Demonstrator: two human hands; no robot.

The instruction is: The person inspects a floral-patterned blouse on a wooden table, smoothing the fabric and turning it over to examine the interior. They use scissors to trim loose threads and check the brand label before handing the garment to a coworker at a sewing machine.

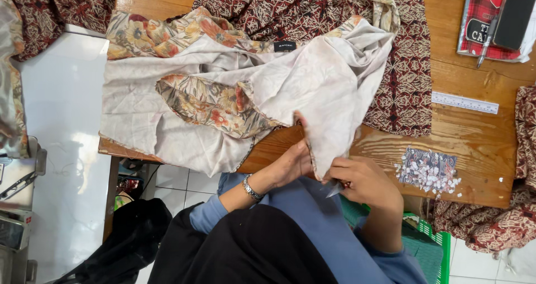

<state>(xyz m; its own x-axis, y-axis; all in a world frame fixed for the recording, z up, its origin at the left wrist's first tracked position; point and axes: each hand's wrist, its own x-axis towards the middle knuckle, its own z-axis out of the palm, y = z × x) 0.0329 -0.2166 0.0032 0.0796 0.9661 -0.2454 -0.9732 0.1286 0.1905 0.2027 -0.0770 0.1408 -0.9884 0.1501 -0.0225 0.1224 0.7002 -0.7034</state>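
Pinched at its lower edge between both hands: a pale grey garment (pixel 312 88) with a floral lining, turned inside out and spread over the wooden table (pixel 474 144). Left hand (pixel 290 164) closed on the cloth from underneath, thumb up against the hem, a metal wristband (pixel 251 189) just behind it on the wrist. Right hand (pixel 363 181) curled tight beside the same fold, fingers pressed together around something small and metallic, possibly a thread snip, though too hidden to tell for sure. Both hands nearly touching, the hanging corner of cloth between them, at the near edge of the table.

Up and away from the grip: the bulk of the garment, floral lining (pixel 215 105) showing in the middle and along the far-left edge, a small dark label (pixel 285 46) at the collar. Beyond and to the right of the grip, under the pale cloth: dark red patterned fabric (pixel 399 77). Just right of the right hand: a small patterned patch strewn with pale scraps (pixel 429 171). Further right and up: a clear ruler (pixel 464 102), then a red checked package (pixel 483 16) with a pen (pixel 487 41) and a dark phone (pixel 513 13) on it. Well left of the grip: a white sewing-machine surface (pixel 61 150). Below the hands: blue sleeves, black cloth on the lap, a green basket (pixel 432 250).
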